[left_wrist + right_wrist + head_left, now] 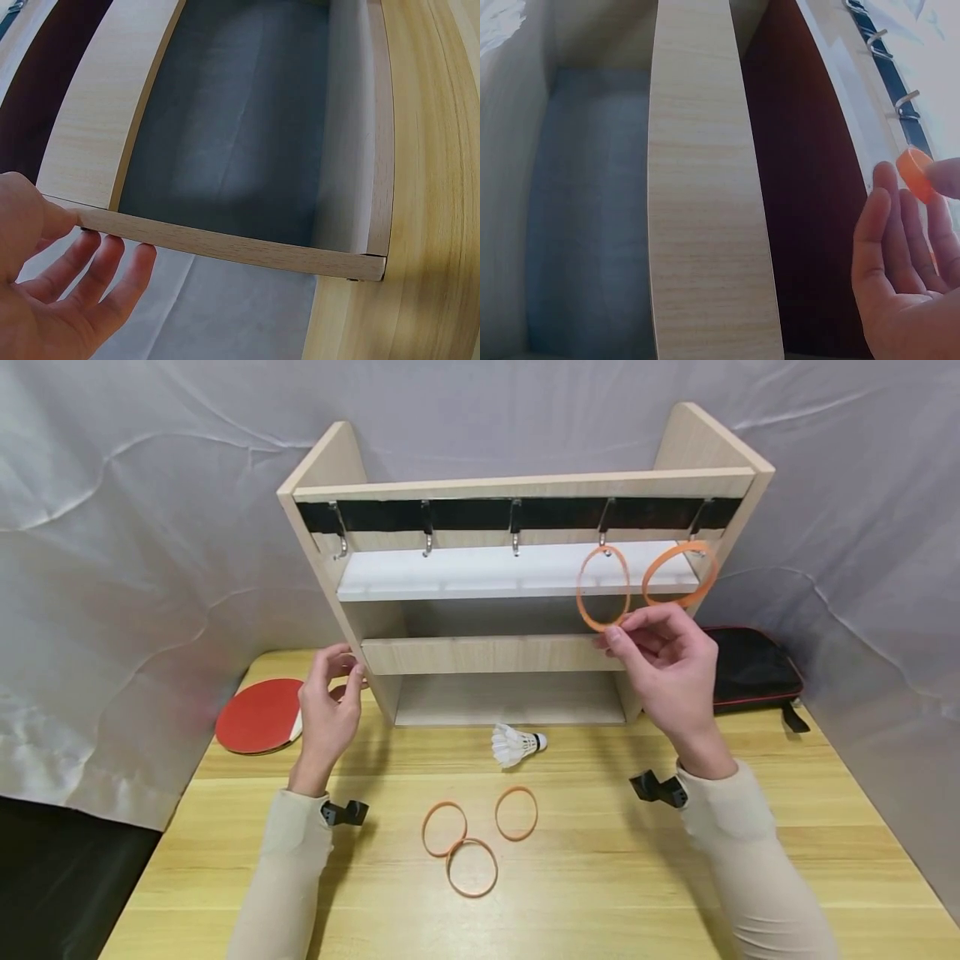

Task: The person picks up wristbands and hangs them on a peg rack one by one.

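Note:
My right hand (672, 670) pinches the lower rim of an orange ring (579, 595) between thumb and fingers. The ring stands upright, its top overlapping the fourth hook (603, 531) from the left in the head view. On the rightmost hook, a second orange ring (712, 578) hangs tilted, just above my knuckles. My left hand (327, 717) holds the left side panel (225, 244) of the wooden shelf (487, 656), with the thumb at its front edge and the fingers along its outer face.
Three more orange rings, one being the front ring (472, 895), lie on the wooden table (585, 893). A white shuttlecock (517, 745) lies before the shelf. A red table tennis bat (258, 717) is at left, a black case (750, 668) at right. Three hooks hold nothing.

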Motion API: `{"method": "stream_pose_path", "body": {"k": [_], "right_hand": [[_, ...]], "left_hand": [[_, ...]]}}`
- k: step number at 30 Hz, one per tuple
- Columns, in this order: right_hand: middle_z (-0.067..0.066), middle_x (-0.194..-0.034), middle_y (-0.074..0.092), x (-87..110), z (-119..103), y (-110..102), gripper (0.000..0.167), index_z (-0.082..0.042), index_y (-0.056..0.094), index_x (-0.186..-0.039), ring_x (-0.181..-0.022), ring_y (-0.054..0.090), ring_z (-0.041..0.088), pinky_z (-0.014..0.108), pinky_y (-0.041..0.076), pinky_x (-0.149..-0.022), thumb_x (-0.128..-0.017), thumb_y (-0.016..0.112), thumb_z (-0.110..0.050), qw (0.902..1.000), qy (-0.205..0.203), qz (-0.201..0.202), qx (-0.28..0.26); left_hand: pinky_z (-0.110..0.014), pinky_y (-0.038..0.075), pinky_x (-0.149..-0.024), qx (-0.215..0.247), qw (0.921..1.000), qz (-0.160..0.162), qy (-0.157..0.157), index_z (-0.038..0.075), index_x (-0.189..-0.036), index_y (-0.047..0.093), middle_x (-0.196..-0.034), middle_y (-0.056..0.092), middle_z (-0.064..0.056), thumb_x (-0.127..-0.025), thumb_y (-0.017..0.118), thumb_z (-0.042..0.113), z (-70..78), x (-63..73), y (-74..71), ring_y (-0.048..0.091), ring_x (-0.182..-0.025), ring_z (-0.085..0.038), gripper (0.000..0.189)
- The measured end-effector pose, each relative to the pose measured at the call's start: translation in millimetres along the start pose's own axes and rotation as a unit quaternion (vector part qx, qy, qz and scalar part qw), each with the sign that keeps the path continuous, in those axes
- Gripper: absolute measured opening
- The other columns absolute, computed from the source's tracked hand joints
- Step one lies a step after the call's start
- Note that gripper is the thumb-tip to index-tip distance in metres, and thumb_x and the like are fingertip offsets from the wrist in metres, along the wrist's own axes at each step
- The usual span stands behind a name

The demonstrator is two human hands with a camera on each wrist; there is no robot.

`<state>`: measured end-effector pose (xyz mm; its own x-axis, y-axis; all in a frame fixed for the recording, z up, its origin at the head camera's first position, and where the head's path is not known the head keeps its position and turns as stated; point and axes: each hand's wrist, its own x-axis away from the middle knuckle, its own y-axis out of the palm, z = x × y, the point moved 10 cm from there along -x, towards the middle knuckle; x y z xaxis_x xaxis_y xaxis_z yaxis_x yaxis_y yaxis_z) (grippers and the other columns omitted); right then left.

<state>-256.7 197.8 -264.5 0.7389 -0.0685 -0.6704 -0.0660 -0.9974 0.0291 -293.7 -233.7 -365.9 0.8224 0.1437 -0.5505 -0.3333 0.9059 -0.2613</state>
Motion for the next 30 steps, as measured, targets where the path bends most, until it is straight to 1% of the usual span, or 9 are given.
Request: {"method": "stream_pose_path", "body": {"k": [3,7,10,14,18,22,26,28,30], "right_hand": [[0.007,-0.093,0.078,1.7,-2,-1,0.018,0.019,0.063,-0.103,-0.083,0.08,0.015,0.022,0.068,-0.079,-0.095,0.076,0.009,0.9997,-0.007,0.011,-0.022],[0.007,-0.092,0.077,7.0,-2,-3,0.019,0.021,0.061,-0.101,-0.08,0.078,0.015,0.022,0.068,-0.078,-0.094,0.076,0.011,0.9992,-0.004,0.017,-0.037],[0.007,-0.09,0.078,12.9,-1,-4,0.023,0.021,0.06,-0.099,-0.078,0.077,0.015,0.021,0.067,-0.075,-0.093,0.078,0.008,0.9992,0.001,0.013,-0.038],[0.008,-0.089,0.077,23.5,1,-2,0.023,0.021,0.061,-0.097,-0.077,0.075,0.014,0.018,0.063,-0.069,-0.092,0.08,0.008,0.9994,-0.002,-0.006,-0.035],[0.005,-0.09,0.075,37.0,4,5,0.014,0.017,0.065,-0.096,-0.077,0.072,0.01,0.015,0.058,-0.065,-0.088,0.077,0.017,0.9993,-0.005,-0.035,-0.011],[0.002,-0.092,0.075,53.2,16,17,0.018,0.009,0.07,-0.097,-0.079,0.071,0.008,0.015,0.06,-0.069,-0.086,0.076,0.022,0.9964,0.01,-0.08,0.028],[0.008,-0.094,0.075,73.1,34,32,0.02,0.001,0.072,-0.1,-0.083,0.072,0.008,0.018,0.064,-0.076,-0.089,0.079,0.015,0.9866,0.046,-0.139,0.072],[0.012,-0.094,0.075,84.0,44,39,0.02,-0.003,0.073,-0.101,-0.082,0.071,0.008,0.019,0.065,-0.076,-0.09,0.08,0.012,0.9806,0.063,-0.165,0.086],[0.013,-0.094,0.076,95.1,54,46,0.02,-0.006,0.074,-0.102,-0.081,0.071,0.008,0.02,0.064,-0.074,-0.091,0.081,0.009,0.9747,0.078,-0.186,0.096]], "left_hand": [[-0.014,0.064,-0.079,0.001,1.0,0.0,0.0,-0.007,-0.138,0.06,-0.115,0.073,-0.028,-0.105,0.066,-0.005,-0.3,0.0,0.3,0.07,-0.103,-0.029,0.034],[-0.013,0.064,-0.079,0.002,1.0,-0.001,0.004,-0.007,-0.138,0.06,-0.115,0.073,-0.027,-0.105,0.065,-0.005,0.2,-0.2,0.5,0.069,-0.104,-0.031,0.034],[-0.011,0.063,-0.079,0.0,1.0,0.0,0.006,-0.007,-0.138,0.06,-0.115,0.074,-0.027,-0.105,0.065,-0.005,0.6,-0.4,0.3,0.069,-0.103,-0.032,0.033],[-0.011,0.063,-0.079,-0.002,1.0,0.0,0.008,-0.008,-0.138,0.06,-0.115,0.074,-0.027,-0.105,0.066,-0.005,1.0,-0.8,0.0,0.069,-0.103,-0.031,0.033],[-0.009,0.061,-0.078,0.001,0.9999,0.0,0.01,-0.008,-0.138,0.06,-0.115,0.073,-0.029,-0.105,0.066,-0.005,2.0,-1.5,-0.1,0.07,-0.103,-0.03,0.033],[-0.009,0.061,-0.078,0.002,1.0,0.001,0.009,-0.008,-0.138,0.06,-0.115,0.073,-0.029,-0.105,0.066,-0.005,2.0,-1.4,-0.5,0.07,-0.103,-0.03,0.034],[-0.012,0.063,-0.078,0.001,1.0,0.001,0.01,-0.008,-0.138,0.06,-0.115,0.073,-0.028,-0.105,0.066,-0.005,1.5,-0.8,-0.9,0.07,-0.102,-0.029,0.034],[-0.012,0.063,-0.078,0.001,0.9999,0.001,0.01,-0.007,-0.138,0.06,-0.115,0.073,-0.028,-0.105,0.066,-0.005,1.5,-0.7,-0.7,0.07,-0.103,-0.029,0.034],[-0.01,0.062,-0.078,0.001,0.9999,0.0,0.011,-0.007,-0.138,0.06,-0.116,0.073,-0.028,-0.105,0.066,-0.005,1.4,-0.8,-0.2,0.07,-0.103,-0.029,0.034]]}}
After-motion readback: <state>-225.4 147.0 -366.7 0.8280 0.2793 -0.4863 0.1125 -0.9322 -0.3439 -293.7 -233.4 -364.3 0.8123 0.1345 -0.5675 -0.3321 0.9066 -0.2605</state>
